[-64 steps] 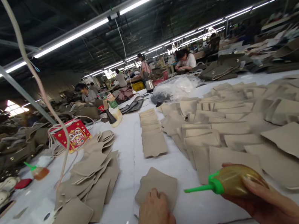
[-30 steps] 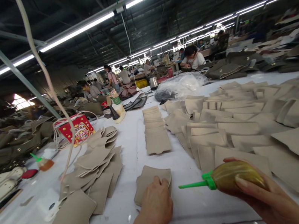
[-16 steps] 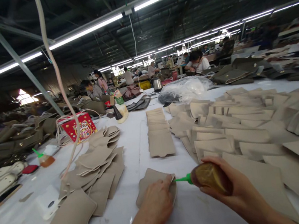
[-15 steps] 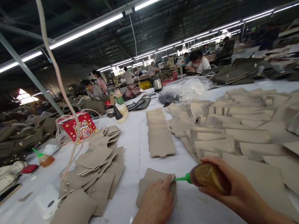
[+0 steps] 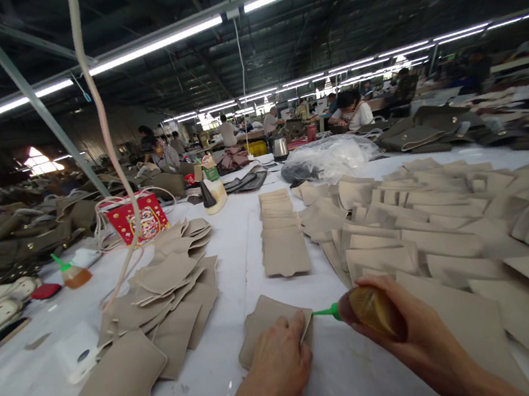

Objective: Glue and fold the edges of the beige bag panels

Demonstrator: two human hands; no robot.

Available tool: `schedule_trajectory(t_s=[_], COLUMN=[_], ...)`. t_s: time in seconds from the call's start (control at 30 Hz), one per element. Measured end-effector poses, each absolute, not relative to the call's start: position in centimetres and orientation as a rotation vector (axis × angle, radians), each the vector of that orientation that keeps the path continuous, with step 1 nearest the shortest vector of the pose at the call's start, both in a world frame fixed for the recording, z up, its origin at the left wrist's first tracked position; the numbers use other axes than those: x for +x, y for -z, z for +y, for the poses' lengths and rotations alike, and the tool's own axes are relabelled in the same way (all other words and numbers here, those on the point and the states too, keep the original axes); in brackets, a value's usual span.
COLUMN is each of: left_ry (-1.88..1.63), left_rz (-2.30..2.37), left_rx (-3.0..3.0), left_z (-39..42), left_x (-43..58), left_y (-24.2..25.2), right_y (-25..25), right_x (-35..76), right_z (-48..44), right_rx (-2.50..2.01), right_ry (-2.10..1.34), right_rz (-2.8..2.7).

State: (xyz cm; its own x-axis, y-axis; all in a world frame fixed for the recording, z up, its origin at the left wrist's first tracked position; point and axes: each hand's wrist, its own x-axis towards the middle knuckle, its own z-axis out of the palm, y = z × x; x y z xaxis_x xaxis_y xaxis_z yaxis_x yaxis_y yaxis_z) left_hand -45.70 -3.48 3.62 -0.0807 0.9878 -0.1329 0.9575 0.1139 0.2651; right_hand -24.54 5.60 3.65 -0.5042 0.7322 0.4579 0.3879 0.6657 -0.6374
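A: While the green nozzle (image 5: 321,313) sits right at the lifted edge of that beige cut piece (image 5: 263,313), what's the exposure?

B: Risk 1 is over-squeeze. The right hand (image 5: 415,343) is wrapped tight round the squeeze bottle (image 5: 372,310), lower centre-right of frame, nozzle pointing left. Amber liquid inside, looks like adhesive. A hard press could flood the edge and run onto the white table cover (image 5: 241,256).

A: And the other side?

B: The left hand (image 5: 282,364) lies on the piece at bottom centre, fingers together and curled. Can't tell if they pinch the raised edge or only press down. Fingertips are just beside the nozzle tip, so a smear on skin is risk 2.

A: Piece slipping?

B: Possible. It lies loose on the cover. If the hold eases, the nozzle could push it left and the line would miss the edge.

A: Neighbours?

B: The spread of cut pieces (image 5: 426,225) starts just beside the bottle hand, mid-right of frame. A drip or a dragged wrist could mark or shift them. The neat stack (image 5: 284,252) at centre and the fanned pile (image 5: 169,295) at centre-left are well apart, so low risk.

A: Anything else?

B: There's a 2nd bottle (image 5: 70,274) at far left, clear of both hands.
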Motion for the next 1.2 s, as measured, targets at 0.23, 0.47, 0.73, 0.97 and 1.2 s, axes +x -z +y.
schedule_trajectory(t_s=[0.23, 0.47, 0.73, 0.97, 1.2], left_ry=[-0.147, -0.160, -0.148, -0.156, -0.219], left_rz=[2.109, 2.096, 2.076, 2.063, 2.011], left_rx=[1.906, 1.881, 1.876, 1.857, 1.831], left_z=[-3.5, -3.6, -3.8, -3.9, -4.0], left_x=[-45.8, -45.8, -45.9, -46.1, -46.6], left_y=[-3.8, -4.1, -4.0, -4.1, -4.0], right_y=[-3.2, -2.5, -2.5, -1.7, -1.5], right_x=[-24.1, -24.0, -23.8, -23.3, -23.4], right_z=[5.9, 6.1, 6.3, 5.4, 4.6], right_rx=[-0.944, -1.023, -1.023, -0.936, -0.956], right_ry=[-0.801, -0.900, -1.105, -1.380, -1.351], right_rz=[-2.085, -1.999, -1.924, -1.927, -1.895])
